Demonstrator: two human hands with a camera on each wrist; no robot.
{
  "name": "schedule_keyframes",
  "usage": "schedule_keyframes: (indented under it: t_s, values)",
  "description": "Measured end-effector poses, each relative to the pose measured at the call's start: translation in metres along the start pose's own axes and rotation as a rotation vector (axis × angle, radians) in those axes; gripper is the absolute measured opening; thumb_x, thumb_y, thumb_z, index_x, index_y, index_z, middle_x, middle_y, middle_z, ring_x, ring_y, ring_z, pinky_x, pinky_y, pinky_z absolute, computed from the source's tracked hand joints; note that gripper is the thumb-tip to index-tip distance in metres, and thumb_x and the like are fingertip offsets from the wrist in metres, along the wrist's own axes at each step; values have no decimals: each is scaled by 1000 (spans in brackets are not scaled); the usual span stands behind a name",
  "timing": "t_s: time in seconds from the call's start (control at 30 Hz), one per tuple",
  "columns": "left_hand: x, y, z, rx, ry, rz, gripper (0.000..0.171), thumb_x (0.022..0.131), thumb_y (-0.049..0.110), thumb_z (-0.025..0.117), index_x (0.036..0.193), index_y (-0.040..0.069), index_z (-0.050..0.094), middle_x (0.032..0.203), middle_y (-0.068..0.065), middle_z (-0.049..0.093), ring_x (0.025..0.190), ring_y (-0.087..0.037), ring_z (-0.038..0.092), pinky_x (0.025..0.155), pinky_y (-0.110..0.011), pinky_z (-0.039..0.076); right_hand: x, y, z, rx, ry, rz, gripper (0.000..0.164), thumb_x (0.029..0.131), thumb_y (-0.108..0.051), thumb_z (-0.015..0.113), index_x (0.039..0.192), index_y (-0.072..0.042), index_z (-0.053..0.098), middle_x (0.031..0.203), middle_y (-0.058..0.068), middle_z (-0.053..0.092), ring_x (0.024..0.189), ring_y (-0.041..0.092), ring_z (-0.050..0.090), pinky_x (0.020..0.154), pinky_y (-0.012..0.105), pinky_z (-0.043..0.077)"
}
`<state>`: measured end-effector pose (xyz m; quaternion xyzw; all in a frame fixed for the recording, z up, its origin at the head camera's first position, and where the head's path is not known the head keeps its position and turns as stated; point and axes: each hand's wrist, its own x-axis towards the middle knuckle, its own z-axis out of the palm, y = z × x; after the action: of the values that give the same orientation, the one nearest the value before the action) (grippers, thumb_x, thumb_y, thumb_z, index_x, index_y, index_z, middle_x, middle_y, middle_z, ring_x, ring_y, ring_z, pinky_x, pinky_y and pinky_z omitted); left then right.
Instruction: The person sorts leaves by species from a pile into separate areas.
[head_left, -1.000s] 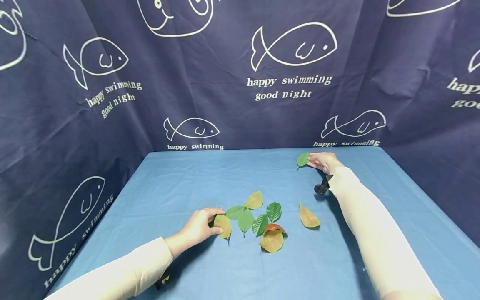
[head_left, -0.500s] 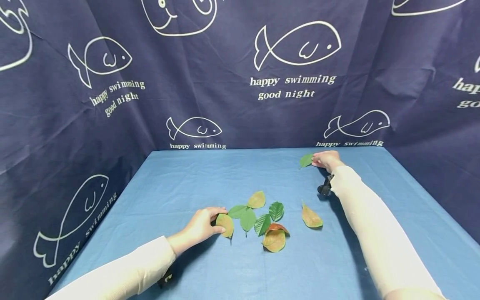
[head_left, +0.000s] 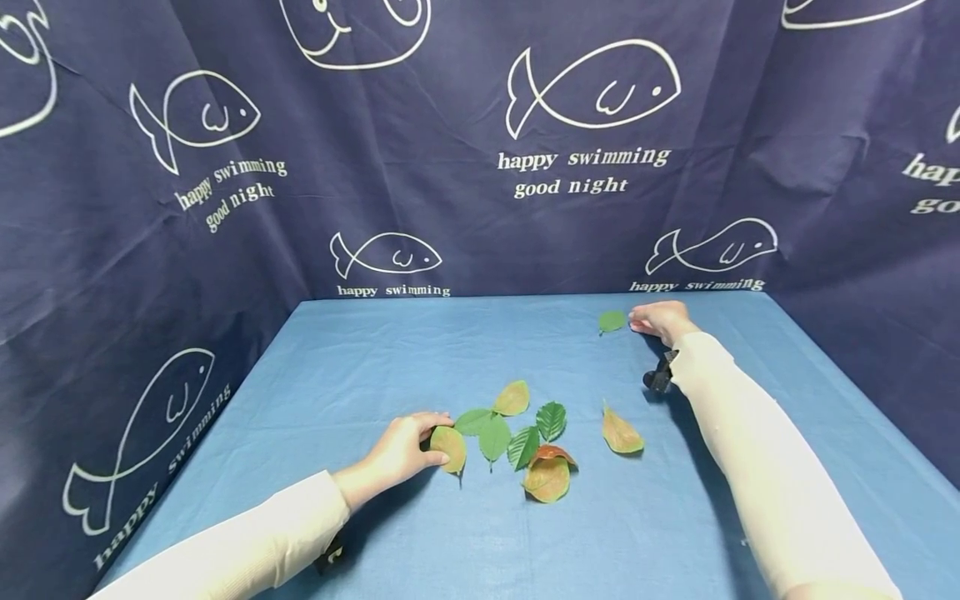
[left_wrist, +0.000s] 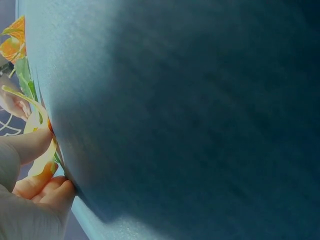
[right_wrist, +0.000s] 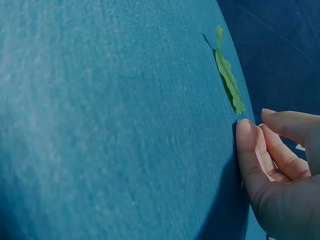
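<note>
My left hand (head_left: 399, 450) is at the left end of a leaf cluster and pinches a yellow-green leaf (head_left: 449, 447) between thumb and fingers. In the left wrist view the thumb (left_wrist: 32, 145) lies over that pale leaf (left_wrist: 42, 162), its stem curving up. Far back on the right, my right hand (head_left: 660, 320) holds nothing. A single green leaf (head_left: 612, 321) lies on the cloth just left of its fingertips. The right wrist view shows a small gap between the fingers (right_wrist: 246, 145) and the green leaf (right_wrist: 229, 77), with thumb and fingers parted.
Beside the left hand lie two smooth green leaves (head_left: 493, 437), a yellow leaf (head_left: 512, 398), serrated green leaves (head_left: 551, 421) and brownish leaves (head_left: 547, 480). Another yellow-brown leaf (head_left: 621, 432) lies apart to the right. A dark printed curtain (head_left: 465, 208) surrounds the blue tabletop (head_left: 390, 358).
My right hand has let go of the green leaf and drawn slightly right, leaving it flat on the cloth. The left hand keeps its grip on the yellow-green leaf.
</note>
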<state>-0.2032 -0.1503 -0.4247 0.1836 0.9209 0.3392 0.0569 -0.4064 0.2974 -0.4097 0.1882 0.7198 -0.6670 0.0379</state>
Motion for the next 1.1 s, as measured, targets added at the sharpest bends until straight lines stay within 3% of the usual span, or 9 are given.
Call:
schedule_keyframes:
  t_s: [0.33,0.47,0.67,0.87,1.1]
  values:
    - [-1,-1,0,22,0,-1,49,78,12,80,125,6,65,137,-15,57,124,-33,56,98,-40,52,-6,-6,-1,-25,-101,-13,16,89,5,61,105,5,58,68,-5,66,66,6,69,82,24,58]
    - [-1,-2,0,26,1,-5,49,78,13,80,124,7,65,136,-15,58,122,-33,57,98,-40,52,-7,-7,-1,-31,-105,-19,12,89,4,62,100,2,60,67,-5,67,67,7,70,81,24,58]
    - [-1,0,0,38,1,-7,49,79,13,80,125,7,64,136,-15,57,122,-33,57,97,-40,52,-7,-8,-4,-68,-117,-54,25,90,2,62,114,7,58,69,-6,68,69,7,70,82,24,58]
    - [-1,3,-1,60,-6,19,48,79,12,80,124,5,65,135,-18,58,120,-34,59,95,-42,53,-14,-12,-4,-154,-180,-122,48,92,-1,60,134,17,44,71,-9,68,70,4,69,83,25,58]
    - [-1,7,-4,58,-9,12,48,79,10,79,124,4,65,134,-17,58,119,-34,58,94,-43,53,-27,-24,-2,-180,-238,-161,46,94,-2,59,134,17,45,70,-14,67,73,4,68,87,27,57]
